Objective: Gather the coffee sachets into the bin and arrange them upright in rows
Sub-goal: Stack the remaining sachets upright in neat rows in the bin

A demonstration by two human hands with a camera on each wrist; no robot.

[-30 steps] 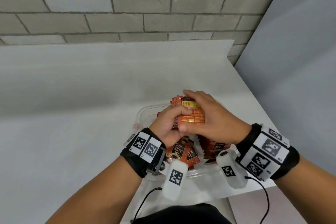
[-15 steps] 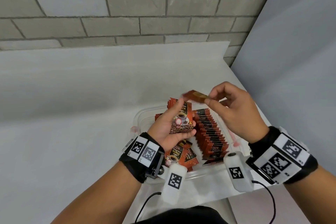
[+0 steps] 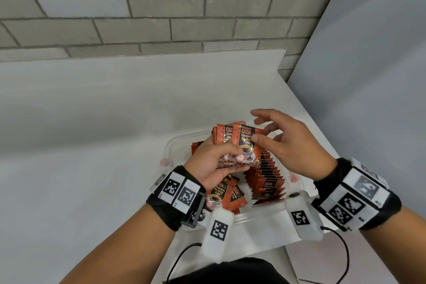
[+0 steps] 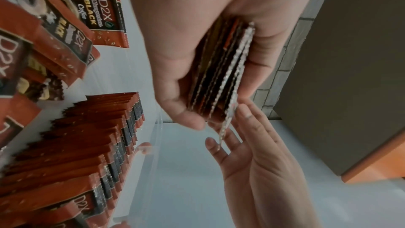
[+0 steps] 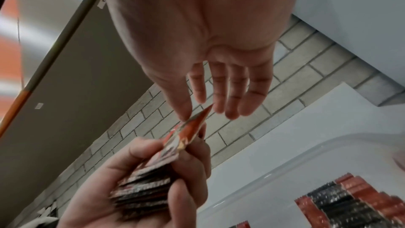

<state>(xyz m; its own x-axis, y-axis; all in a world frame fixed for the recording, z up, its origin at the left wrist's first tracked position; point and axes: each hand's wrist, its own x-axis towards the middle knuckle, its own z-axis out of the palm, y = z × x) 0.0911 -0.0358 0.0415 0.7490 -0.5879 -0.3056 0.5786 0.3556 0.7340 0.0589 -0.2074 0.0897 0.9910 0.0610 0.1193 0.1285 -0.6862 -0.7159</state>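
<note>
The left hand grips a stack of sachets above the bin, squared for standing. The right hand, fingers loosely spread, thumbs the front sachet flush. A finished row stands right, loose sachets lie near left.

Half a sec ago my right hand was pinching one sachet up in the air, away from the rest. Now that sachet is on the front of the stack my left hand grips, face toward me. My right fingers have spread out, thumb on the front sachet's edge. Looks like I've let go, but the wrist views are blurry. A second back, both hands were clamped together around the bundle.
</note>
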